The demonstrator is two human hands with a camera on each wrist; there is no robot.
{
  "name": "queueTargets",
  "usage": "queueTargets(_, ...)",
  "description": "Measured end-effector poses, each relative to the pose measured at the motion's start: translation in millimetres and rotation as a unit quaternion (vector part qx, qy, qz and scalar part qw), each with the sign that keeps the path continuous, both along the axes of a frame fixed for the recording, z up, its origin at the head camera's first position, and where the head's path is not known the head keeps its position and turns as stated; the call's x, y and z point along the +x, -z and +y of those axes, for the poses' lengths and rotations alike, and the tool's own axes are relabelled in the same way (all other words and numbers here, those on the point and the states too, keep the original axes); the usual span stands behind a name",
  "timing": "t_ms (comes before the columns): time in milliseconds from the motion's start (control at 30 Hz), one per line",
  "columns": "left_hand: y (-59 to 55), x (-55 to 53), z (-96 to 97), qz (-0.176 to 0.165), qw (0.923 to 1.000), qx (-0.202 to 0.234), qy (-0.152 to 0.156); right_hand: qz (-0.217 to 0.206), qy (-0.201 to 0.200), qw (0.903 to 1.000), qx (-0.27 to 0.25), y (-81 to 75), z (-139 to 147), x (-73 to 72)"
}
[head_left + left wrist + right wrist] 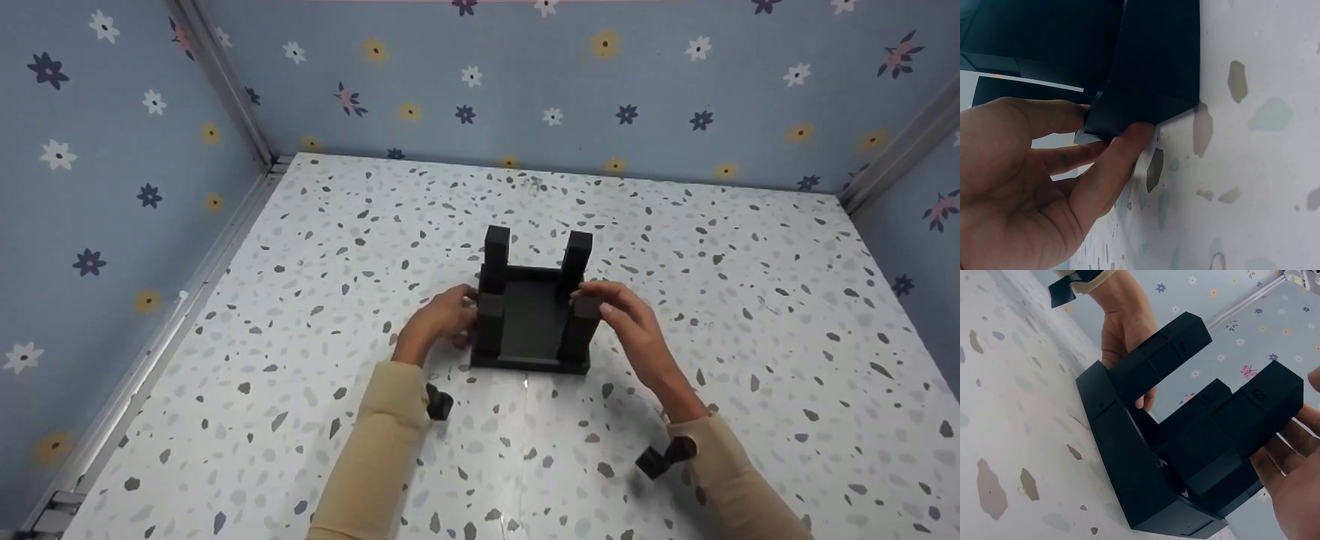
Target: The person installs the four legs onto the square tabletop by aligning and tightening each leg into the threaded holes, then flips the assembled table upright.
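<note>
A black rectangular stand (530,319) with a shallow rimmed base and several square upright posts is on the speckled table. Its posts point up, like the legs of an upturned small table. My left hand (446,316) grips the left side of the base. In the left wrist view, the thumb and fingers pinch the base's corner (1129,107), with a fingertip at its lower edge. My right hand (637,330) holds the top of the near right post (581,326) between thumb and fingers. The right wrist view shows fingers (1292,450) behind that post, which bears small markings.
The white speckled table (360,225) spreads out on all sides of the stand. Blue flowered panels (525,90) close off the back and both sides, with metal rails (225,82) at the corners. A black camera mount (440,403) projects from the left sleeve.
</note>
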State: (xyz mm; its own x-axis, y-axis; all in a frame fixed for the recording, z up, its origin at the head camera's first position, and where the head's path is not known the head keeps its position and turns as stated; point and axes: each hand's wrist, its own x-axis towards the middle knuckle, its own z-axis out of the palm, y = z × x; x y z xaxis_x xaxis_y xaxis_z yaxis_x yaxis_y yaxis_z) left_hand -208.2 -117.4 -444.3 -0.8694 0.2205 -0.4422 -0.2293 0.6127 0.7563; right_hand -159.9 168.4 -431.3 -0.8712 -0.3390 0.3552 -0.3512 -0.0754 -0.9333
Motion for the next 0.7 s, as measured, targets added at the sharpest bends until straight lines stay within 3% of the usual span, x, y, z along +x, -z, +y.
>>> queueTargets(100,0.2,-0.1,0.2,-0.004,1.0,0.004,-0.002,-0.006,-0.032,0.9989,-0.032,0.2,1.2,-1.8)
queueTargets(367,-1.1,-0.3,0.9,-0.007,0.9999,-0.011,-0.002,-0.045,-0.078,0.9947,-0.05,-2.4,0.4,-4.0)
queueTargets(700,-0.8,-0.7,0.8,-0.001,0.9999,-0.013,0.0,-0.043,-0.091,0.9932,-0.057,-2.3,0.4,-4.8)
